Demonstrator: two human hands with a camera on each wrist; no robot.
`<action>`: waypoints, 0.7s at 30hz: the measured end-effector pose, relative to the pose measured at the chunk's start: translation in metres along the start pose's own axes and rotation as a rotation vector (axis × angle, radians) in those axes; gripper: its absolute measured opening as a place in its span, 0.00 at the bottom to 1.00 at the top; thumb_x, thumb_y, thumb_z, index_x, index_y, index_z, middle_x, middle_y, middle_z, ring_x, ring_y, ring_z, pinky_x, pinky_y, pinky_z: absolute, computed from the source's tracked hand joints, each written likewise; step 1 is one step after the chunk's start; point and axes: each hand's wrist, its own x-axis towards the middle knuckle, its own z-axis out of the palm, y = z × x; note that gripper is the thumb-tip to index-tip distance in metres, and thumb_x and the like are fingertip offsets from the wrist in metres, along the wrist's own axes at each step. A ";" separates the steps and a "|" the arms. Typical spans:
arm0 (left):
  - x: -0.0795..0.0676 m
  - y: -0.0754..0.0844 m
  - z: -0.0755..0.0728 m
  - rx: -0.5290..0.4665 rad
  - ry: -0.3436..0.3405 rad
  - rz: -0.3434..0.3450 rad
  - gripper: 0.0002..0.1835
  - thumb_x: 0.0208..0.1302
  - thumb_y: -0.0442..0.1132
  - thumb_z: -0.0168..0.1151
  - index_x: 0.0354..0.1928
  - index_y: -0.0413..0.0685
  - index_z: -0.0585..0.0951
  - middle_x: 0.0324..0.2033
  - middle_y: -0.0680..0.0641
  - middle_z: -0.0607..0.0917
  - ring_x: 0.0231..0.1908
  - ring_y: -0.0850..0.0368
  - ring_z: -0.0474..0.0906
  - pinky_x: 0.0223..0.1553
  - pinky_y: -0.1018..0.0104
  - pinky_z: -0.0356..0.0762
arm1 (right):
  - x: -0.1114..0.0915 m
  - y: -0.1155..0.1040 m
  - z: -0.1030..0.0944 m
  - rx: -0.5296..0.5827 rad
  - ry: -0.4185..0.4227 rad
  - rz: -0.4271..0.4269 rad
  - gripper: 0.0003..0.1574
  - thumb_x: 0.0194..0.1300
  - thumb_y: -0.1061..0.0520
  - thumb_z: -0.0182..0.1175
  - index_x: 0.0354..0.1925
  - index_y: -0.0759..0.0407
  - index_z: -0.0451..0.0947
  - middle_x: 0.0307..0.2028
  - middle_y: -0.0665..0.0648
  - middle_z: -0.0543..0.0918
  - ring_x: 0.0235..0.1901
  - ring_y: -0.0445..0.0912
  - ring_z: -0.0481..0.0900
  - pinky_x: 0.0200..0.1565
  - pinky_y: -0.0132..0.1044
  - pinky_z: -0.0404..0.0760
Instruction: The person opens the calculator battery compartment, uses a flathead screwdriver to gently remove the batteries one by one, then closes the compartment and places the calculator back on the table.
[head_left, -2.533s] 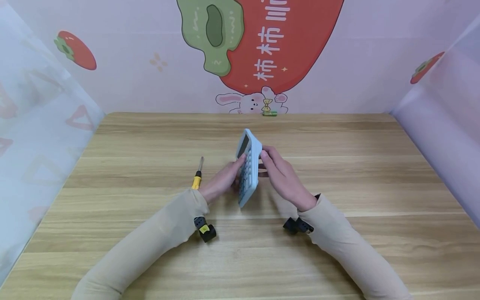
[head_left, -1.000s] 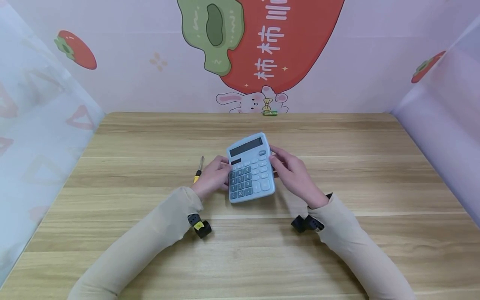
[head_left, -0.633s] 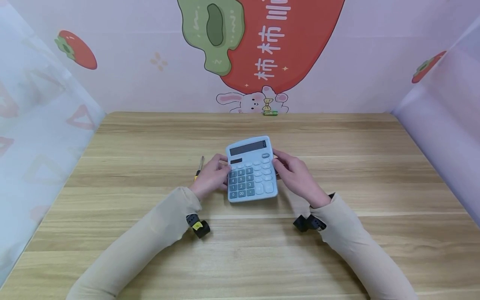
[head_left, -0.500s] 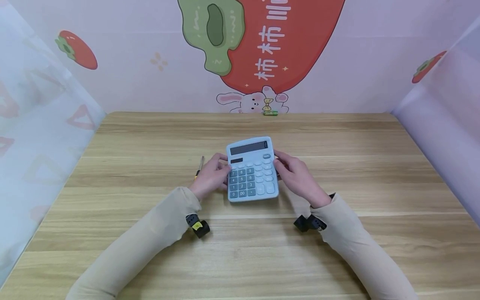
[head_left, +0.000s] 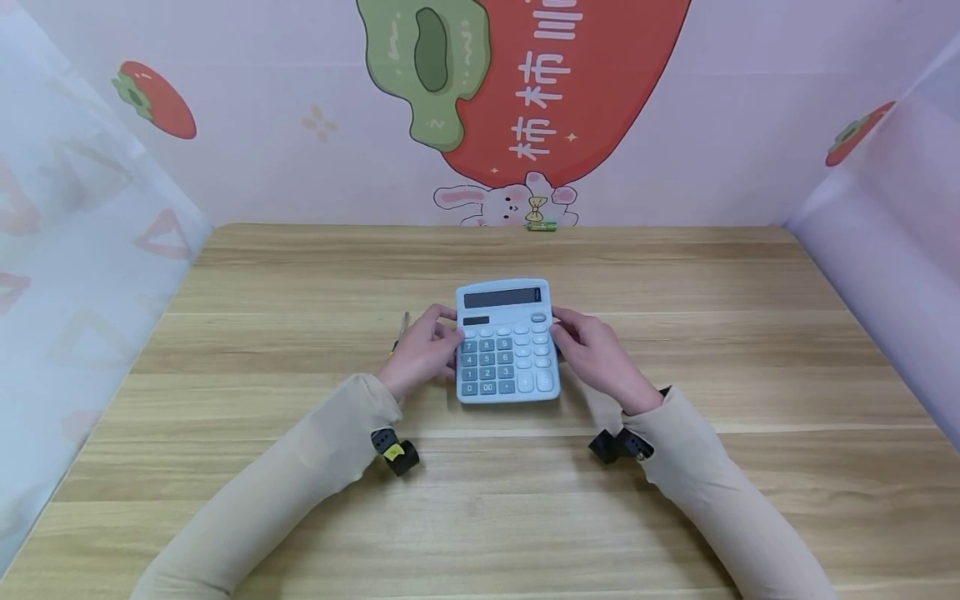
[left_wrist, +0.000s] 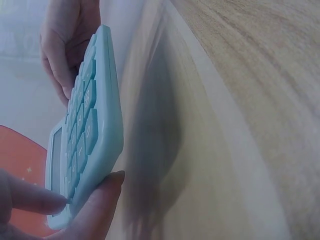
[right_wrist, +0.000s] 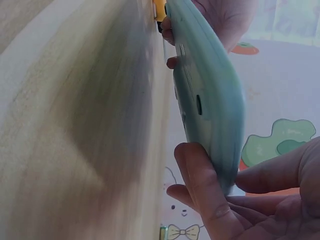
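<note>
A light blue calculator (head_left: pixel 507 342) is held face up between both hands in the head view, a little above the table. My left hand (head_left: pixel 422 350) pinches its left edge, thumb on the front and fingers beneath. On the opposite edge my right hand (head_left: pixel 598 357) grips it the same way. In the right wrist view the calculator (right_wrist: pixel 215 95) shows its underside, with a gap between it and the wood. The left wrist view has the calculator's keys (left_wrist: pixel 82 120) side-on. A screwdriver (head_left: pixel 406 323) lies beside my left hand, which hides most of it.
A green battery (head_left: pixel 542 227) lies at the back edge of the wooden table (head_left: pixel 480 508). Behind it stands a printed backdrop (head_left: pixel 285 167), with pale sheets at both sides. Each wrist carries a small black camera (head_left: pixel 405 457).
The calculator has turned from edge-on to face up and straightened. It has come down slightly. Both hands have kept hold, and the left hand now covers more of the screwdriver.
</note>
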 end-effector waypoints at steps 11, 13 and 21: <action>-0.001 0.002 0.000 0.027 0.012 0.028 0.21 0.69 0.41 0.48 0.62 0.47 0.63 0.44 0.40 0.75 0.31 0.53 0.79 0.34 0.62 0.81 | 0.005 0.006 0.001 -0.085 0.038 0.024 0.27 0.71 0.58 0.45 0.65 0.66 0.61 0.49 0.66 0.78 0.43 0.52 0.78 0.42 0.39 0.80; -0.001 0.001 0.001 0.036 0.013 0.030 0.21 0.69 0.41 0.48 0.61 0.47 0.63 0.43 0.40 0.75 0.31 0.53 0.79 0.34 0.62 0.81 | 0.005 0.006 0.001 -0.102 0.046 0.023 0.27 0.70 0.58 0.45 0.64 0.66 0.62 0.49 0.66 0.77 0.45 0.53 0.78 0.44 0.41 0.80; 0.003 0.000 0.001 0.043 0.004 0.027 0.21 0.68 0.41 0.49 0.61 0.48 0.63 0.44 0.41 0.76 0.31 0.53 0.80 0.34 0.63 0.81 | 0.007 0.008 0.002 -0.138 0.051 0.031 0.26 0.70 0.58 0.46 0.63 0.67 0.63 0.46 0.65 0.79 0.41 0.51 0.76 0.38 0.37 0.77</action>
